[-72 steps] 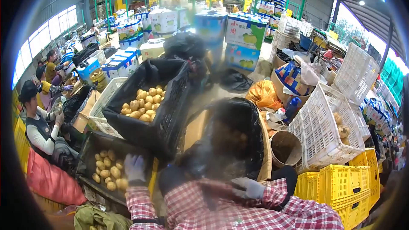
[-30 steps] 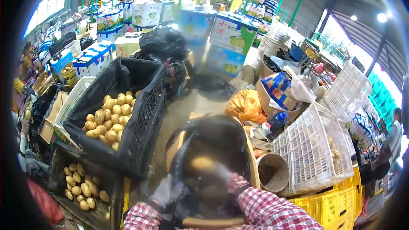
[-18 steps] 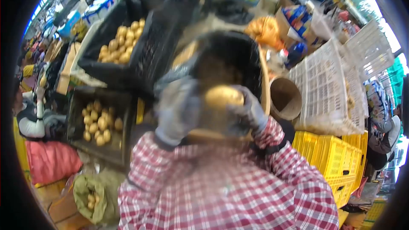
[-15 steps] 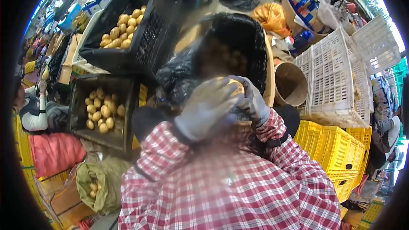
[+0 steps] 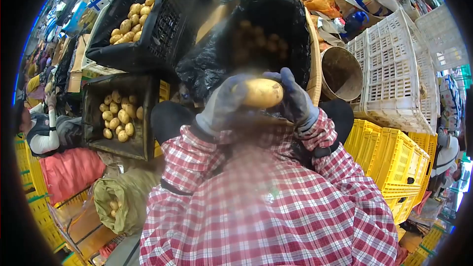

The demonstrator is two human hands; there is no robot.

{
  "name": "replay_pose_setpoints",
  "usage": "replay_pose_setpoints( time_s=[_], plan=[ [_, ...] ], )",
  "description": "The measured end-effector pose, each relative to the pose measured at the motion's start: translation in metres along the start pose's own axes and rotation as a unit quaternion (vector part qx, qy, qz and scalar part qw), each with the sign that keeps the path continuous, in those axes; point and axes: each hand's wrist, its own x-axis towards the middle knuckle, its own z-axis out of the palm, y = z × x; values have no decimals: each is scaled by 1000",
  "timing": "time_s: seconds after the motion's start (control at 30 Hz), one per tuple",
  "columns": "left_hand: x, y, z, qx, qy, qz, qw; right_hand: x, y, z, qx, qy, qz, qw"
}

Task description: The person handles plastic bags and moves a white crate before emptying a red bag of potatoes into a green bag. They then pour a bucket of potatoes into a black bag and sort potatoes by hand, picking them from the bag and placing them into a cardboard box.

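Note:
A large pale yellow potato [image 5: 264,93] lies lengthwise between my two grey-gloved hands, in front of my chest. My left hand [image 5: 220,102] is closed round its left end. Around the right end curl the fingers of my right hand [image 5: 298,97], some of them behind the potato. Just beyond my hands stands a round basket [image 5: 313,64] lined with a black plastic bag [image 5: 204,76], with several potatoes [image 5: 261,39] dim inside it. A blurry smear in the view veils part of the basket and my lap.
A dark crate [image 5: 143,143] and a black-lined crate [image 5: 123,54], both holding potatoes, stand to the left. Nearer is a green sack [image 5: 130,199]. On the right are a bucket [image 5: 340,76], a white crate [image 5: 389,64] and yellow crates [image 5: 389,162]. Another person [image 5: 47,133] sits far left.
The potato has turned so its long side now faces me, and more of it shows. My left hand has shifted left and up, uncovering it, and the hands are farther apart.

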Motion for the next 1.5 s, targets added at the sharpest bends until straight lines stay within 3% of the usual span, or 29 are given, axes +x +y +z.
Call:
replay_pose_setpoints(
  time_s=[0.03, 0.1, 0.17, 0.27, 0.3, 0.4, 0.43, 0.47, 0.5, 0.53, 0.6, 0.67, 0.73, 0.77, 0.8, 0.87, 0.9, 1.0, 1.13, 1.17, 1.2, 1.23, 1.3, 1.37, 1.47, 1.5],
  plan=[
    [0, -3, -3, 35, 13, 29, 999, 2, 3, -1, 119, -8, 27, 992],
    [0, -2, -5, 243, -18, 197, 950, -3, 7, 2, 38, -29, -62, 997],
    [-8, -4, 6, 66, 11, 141, 988, -11, 3, 11, -24, -41, -136, 990],
    [-6, 5, -1, 38, -12, 19, 999, -5, 2, 12, -59, -35, -117, 991],
    [-8, 16, 6, -49, 17, -20, 998, -1, 7, 13, -26, -54, -122, 991],
    [-5, 1, -15, -34, 92, -21, 995, 14, -3, 13, -59, 20, -26, 998],
    [-9, 1, -25, 6, 101, 31, 994, 30, -9, 5, -146, 42, -1, 988],
    [-10, 3, -42, 70, 133, 62, 987, 47, -6, -9, -59, 33, 57, 996],
    [-15, 27, -50, 138, 191, 73, 969, 62, -9, -16, -105, 46, 83, 990],
    [-17, 38, -77, 191, 227, 154, 942, 80, -11, -25, -150, 58, 110, 981],
    [-33, 72, -129, 180, 297, 148, 926, 135, 7, -72, -333, 63, 124, 933],
    [-55, 78, -195, 235, 381, 131, 885, 200, 40, -133, -258, 134, 116, 950],
    [-84, 58, -268, 223, 489, 78, 839, 273, 87, -195, -387, 221, 58, 893],
    [-108, 33, -315, 246, 502, 88, 824, 291, 85, -194, -451, 254, 39, 855],
    [-122, 22, -339, 282, 548, 11, 788, 310, 86, -196, -511, 290, 25, 809],
    [-152, -16, -378, 151, 621, 24, 769, 328, 64, -162, -628, 342, 26, 699],
    [-150, -14, -371, 141, 649, -24, 747, 346, 60, -164, -590, 323, 96, 734],
    [-190, -54, -415, 213, 672, -47, 707, 379, 73, -173, -651, 292, 124, 689],
    [-164, -38, -408, 355, 593, 5, 723, 386, 67, -199, -622, 289, 117, 718],
    [-142, -18, -387, 366, 575, 19, 731, 373, 63, -194, -644, 297, 46, 704],
    [-118, 5, -359, 376, 559, 35, 738, 378, 74, -210, -516, 313, -13, 797],
    [-92, 33, -319, 317, 528, 59, 786, 390, 103, -241, -373, 319, -72, 868],
    [-45, 85, -228, 236, 451, 83, 857, 346, 66, -190, -169, 278, -85, 942],
    [-19, 105, -168, 203, 346, 73, 913, 296, 29, -137, -44, 209, -100, 972],
    [2, 90, -120, 71, 149, 29, 986, 217, -1, -69, 5, 90, -138, 986],
    [11, 80, -100, 64, 120, 25, 990, 191, -6, -50, -16, 51, -161, 986]
  ],
)
